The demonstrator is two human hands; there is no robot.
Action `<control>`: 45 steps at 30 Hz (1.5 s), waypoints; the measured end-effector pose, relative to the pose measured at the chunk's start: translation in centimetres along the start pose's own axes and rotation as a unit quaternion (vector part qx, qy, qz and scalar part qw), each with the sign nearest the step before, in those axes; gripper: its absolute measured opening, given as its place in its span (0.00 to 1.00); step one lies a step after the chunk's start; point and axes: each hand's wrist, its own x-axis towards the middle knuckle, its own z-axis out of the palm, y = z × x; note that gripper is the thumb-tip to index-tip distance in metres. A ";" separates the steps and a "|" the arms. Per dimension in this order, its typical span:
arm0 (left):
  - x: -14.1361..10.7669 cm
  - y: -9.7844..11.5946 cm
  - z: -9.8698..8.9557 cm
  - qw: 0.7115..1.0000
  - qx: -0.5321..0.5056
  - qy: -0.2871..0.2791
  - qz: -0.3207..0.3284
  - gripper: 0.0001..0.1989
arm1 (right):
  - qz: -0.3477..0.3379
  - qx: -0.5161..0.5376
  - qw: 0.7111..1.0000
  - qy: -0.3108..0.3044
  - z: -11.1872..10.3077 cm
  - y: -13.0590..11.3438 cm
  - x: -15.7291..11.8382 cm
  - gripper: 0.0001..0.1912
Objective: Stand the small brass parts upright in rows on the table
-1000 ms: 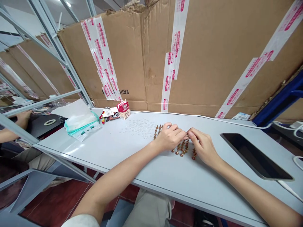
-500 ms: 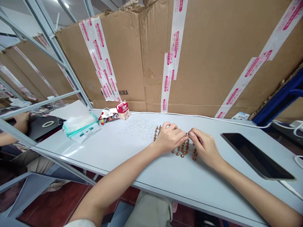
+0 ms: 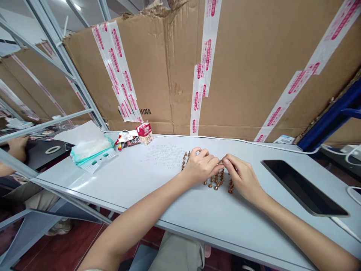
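Observation:
My left hand (image 3: 199, 165) and my right hand (image 3: 243, 176) meet fingertip to fingertip over the grey table (image 3: 141, 188). Both are closed in a pinch, and a small thin piece shows between them; what exactly each holds is too small to name. Beneath and around the hands stand rows of small copper-coloured screw-like pieces (image 3: 216, 185), partly hidden by my fingers. Many small clear pieces (image 3: 165, 155) lie scattered on the table to the left of my left hand.
A black phone or tablet (image 3: 304, 188) with a white cable lies at right. Back left are a small red drink carton (image 3: 144, 134), wrappers (image 3: 128, 140) and a teal-edged packet (image 3: 93, 150). Cardboard (image 3: 239, 75) walls the back. Another person's hand (image 3: 17, 147) is far left.
The view has shifted slightly. My fingertips have tilted a little, and a thin piece between them shows more clearly. Both hands remain in nearly the same place.

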 end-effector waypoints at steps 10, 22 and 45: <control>0.0 0.2 0.4 0.998 -0.003 0.048 -0.027 0.11 | 0.013 -0.029 0.999 -0.012 -0.2 0.7 0.2 0.15; 0.3 0.5 0.0 0.999 -0.032 -0.013 -0.025 0.11 | 0.016 -0.043 0.999 -0.003 0.0 1.2 0.2 0.15; 0.6 1.1 -0.6 0.992 -0.105 -0.055 -0.030 0.15 | 0.044 0.069 0.996 0.020 0.7 1.4 -0.3 0.21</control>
